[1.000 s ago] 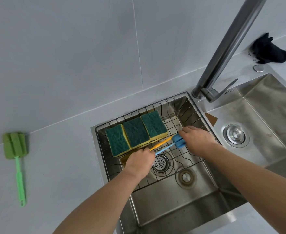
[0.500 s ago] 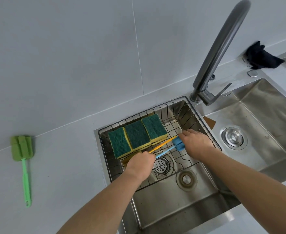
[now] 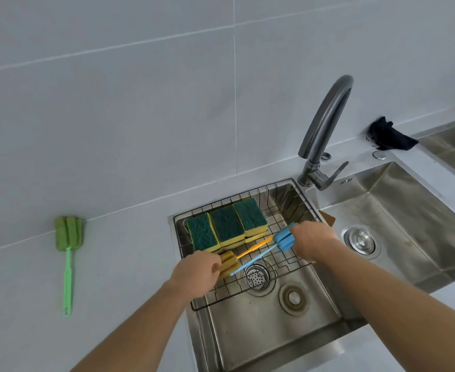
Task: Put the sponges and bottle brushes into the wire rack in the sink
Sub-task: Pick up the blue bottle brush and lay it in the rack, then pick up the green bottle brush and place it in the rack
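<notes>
A wire rack [image 3: 305,208] sits in the left sink basin. Three green-topped yellow sponges [image 3: 226,226] lie side by side in its back left part, with more yellow sponge showing beneath them. My left hand [image 3: 194,273] is closed around the yellow foam head of an orange-handled bottle brush [image 3: 253,249] at the rack's front left. My right hand [image 3: 313,238] grips the blue foam head of a blue bottle brush [image 3: 282,240]. The two handles lie nearly parallel over the rack's floor. A green bottle brush [image 3: 68,253] lies on the counter far to the left.
A curved grey faucet [image 3: 325,130] rises behind the rack's right corner. The sink drain [image 3: 256,277] and a round fitting [image 3: 293,298] lie below the rack. A second basin [image 3: 398,224] with its own drain is at the right. A dark cloth [image 3: 389,136] sits on the back ledge.
The camera has tilted up and back, so the whole faucet now shows. Both hands have lifted off the brush heads a little, which uncovers the yellow and blue foam.
</notes>
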`<action>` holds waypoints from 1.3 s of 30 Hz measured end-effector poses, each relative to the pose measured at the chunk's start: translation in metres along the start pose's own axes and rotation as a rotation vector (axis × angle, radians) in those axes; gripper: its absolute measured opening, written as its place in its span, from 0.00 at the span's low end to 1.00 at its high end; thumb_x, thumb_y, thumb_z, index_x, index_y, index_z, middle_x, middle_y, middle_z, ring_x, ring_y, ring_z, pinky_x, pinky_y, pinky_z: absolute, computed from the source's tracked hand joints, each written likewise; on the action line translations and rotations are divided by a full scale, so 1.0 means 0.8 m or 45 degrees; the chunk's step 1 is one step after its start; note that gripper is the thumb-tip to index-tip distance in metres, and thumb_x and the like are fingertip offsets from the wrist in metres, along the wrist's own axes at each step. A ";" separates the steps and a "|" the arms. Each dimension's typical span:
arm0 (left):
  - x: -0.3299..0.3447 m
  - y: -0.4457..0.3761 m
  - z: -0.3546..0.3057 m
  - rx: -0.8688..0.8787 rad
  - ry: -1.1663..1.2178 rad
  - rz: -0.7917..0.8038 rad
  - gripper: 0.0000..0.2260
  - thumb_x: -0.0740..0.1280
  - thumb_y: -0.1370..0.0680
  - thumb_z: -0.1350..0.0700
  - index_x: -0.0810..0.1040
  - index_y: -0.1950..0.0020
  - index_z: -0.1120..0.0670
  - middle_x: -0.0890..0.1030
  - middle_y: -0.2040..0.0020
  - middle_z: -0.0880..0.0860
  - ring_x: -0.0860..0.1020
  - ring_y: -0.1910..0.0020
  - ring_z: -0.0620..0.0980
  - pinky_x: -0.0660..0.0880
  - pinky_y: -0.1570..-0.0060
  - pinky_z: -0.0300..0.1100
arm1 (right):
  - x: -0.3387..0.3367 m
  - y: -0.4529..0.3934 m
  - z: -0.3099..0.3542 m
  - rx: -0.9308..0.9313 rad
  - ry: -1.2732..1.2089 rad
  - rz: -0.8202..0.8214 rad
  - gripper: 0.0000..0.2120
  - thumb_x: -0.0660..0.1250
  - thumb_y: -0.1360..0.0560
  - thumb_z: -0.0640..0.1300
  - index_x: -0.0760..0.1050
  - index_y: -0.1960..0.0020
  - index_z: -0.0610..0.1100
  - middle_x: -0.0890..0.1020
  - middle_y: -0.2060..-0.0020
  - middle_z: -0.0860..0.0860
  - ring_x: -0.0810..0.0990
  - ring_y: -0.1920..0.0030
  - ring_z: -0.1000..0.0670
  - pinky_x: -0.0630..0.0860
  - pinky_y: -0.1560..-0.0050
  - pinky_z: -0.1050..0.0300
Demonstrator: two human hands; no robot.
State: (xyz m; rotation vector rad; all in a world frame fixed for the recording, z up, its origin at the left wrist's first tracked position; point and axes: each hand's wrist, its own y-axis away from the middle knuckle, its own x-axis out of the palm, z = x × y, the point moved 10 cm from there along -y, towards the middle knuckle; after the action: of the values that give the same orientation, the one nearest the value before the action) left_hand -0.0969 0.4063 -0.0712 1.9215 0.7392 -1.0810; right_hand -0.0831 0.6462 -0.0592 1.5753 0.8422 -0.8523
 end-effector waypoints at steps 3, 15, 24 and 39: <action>-0.016 0.033 0.035 -0.065 0.044 -0.015 0.07 0.64 0.21 0.53 0.81 0.48 0.49 0.82 0.52 0.48 0.80 0.55 0.48 0.77 0.55 0.40 | -0.012 0.027 0.011 0.041 0.007 0.029 0.14 0.65 0.24 0.42 0.74 0.39 0.44 0.79 0.53 0.50 0.80 0.53 0.50 0.80 0.47 0.53; -0.029 0.159 0.197 -0.326 0.132 0.172 0.13 0.67 0.24 0.47 0.77 0.40 0.47 0.75 0.47 0.47 0.76 0.48 0.47 0.72 0.48 0.38 | -0.050 0.090 0.115 -0.011 0.091 0.078 0.10 0.63 0.24 0.39 0.75 0.44 0.43 0.75 0.57 0.49 0.79 0.52 0.46 0.80 0.47 0.50; -0.041 0.252 0.303 -0.482 0.211 0.158 0.16 0.67 0.24 0.46 0.76 0.37 0.48 0.75 0.47 0.46 0.76 0.45 0.48 0.74 0.41 0.43 | -0.080 0.094 0.254 -0.205 0.185 0.058 0.03 0.63 0.26 0.38 0.70 0.53 0.43 0.75 0.60 0.48 0.78 0.57 0.43 0.76 0.58 0.52; -0.042 0.332 0.461 -0.650 0.307 0.169 0.18 0.67 0.23 0.46 0.75 0.35 0.47 0.77 0.39 0.50 0.77 0.43 0.49 0.73 0.41 0.42 | -0.104 0.062 0.460 -0.361 0.082 0.056 0.19 0.60 0.22 0.46 0.73 0.33 0.44 0.78 0.38 0.46 0.79 0.41 0.43 0.78 0.43 0.50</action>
State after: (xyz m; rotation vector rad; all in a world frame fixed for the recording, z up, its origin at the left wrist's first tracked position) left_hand -0.0581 -0.0476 -0.0663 1.6390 0.9047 -0.5158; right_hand -0.1131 0.2696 -0.0139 1.3715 0.9278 -0.6232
